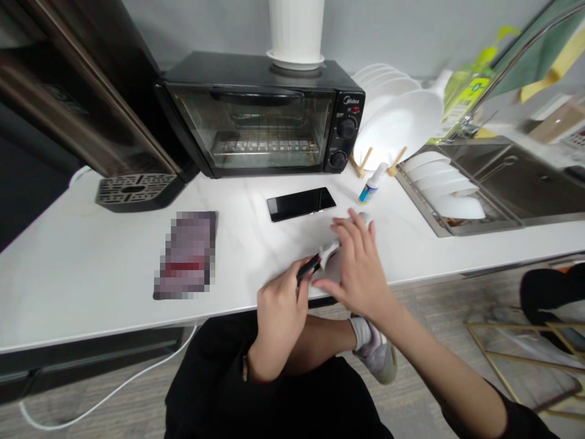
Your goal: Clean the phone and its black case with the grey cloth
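My left hand (281, 305) is closed around a thin black and red object (309, 267) at the front edge of the white counter (91, 274). My right hand (359, 262) wraps a white cloth or tissue (329, 251) over the tip of that object, fingers curled round it. A black phone (300, 203) lies face up just beyond my hands. A small white spray bottle (372, 184) with a blue label stands to the right of the phone.
A black toaster oven (265, 116) stands at the back with a white pot (296, 30) on top. White plates (397, 116) lean in a rack, a sink (498, 177) holds more dishes. A dark flat item (186, 253) lies left. A coffee machine (91, 103) stands far left.
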`<move>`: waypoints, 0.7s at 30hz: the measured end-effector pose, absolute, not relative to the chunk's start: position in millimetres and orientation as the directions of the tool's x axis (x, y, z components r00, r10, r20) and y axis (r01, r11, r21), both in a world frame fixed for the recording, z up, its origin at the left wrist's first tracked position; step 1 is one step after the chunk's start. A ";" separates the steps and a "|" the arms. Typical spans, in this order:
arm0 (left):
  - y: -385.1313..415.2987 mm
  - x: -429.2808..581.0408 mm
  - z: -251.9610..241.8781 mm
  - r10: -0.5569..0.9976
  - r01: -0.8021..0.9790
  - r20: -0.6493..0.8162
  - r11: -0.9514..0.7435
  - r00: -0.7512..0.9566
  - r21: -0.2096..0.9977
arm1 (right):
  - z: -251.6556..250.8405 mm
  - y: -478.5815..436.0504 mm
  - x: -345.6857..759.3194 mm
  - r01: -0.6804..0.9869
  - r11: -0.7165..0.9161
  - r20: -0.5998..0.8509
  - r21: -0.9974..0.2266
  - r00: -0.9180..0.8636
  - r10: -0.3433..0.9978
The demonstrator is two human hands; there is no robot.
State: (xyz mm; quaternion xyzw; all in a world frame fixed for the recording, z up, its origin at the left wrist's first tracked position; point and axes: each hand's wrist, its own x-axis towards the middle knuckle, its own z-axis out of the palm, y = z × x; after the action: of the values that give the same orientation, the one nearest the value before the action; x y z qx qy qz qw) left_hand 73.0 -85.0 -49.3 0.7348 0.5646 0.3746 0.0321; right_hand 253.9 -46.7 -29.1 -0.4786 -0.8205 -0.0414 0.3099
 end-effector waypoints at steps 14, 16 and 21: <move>-85.9 70.8 -54.2 0.865 0.810 0.491 -0.358 0.102 0.464 | -35.2 -58.3 239.8 0.785 0.566 0.581 -0.252 -0.345 0.737; -86.1 68.6 -57.2 0.860 0.841 0.490 -0.365 0.141 0.399 | -35.2 -66.4 235.0 0.685 0.703 0.556 -0.191 -0.515 0.652; -86.4 73.2 -51.8 0.863 0.824 0.501 -0.329 0.064 0.462 | -27.7 -35.0 273.3 0.796 0.570 0.552 -0.204 -0.387 0.738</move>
State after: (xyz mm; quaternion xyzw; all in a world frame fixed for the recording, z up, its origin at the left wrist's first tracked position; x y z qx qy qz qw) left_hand 73.2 -86.4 -51.8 0.7287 0.5787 0.3651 0.0272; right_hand 273.3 -35.0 -27.7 -0.4612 -0.8315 -0.0469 0.3061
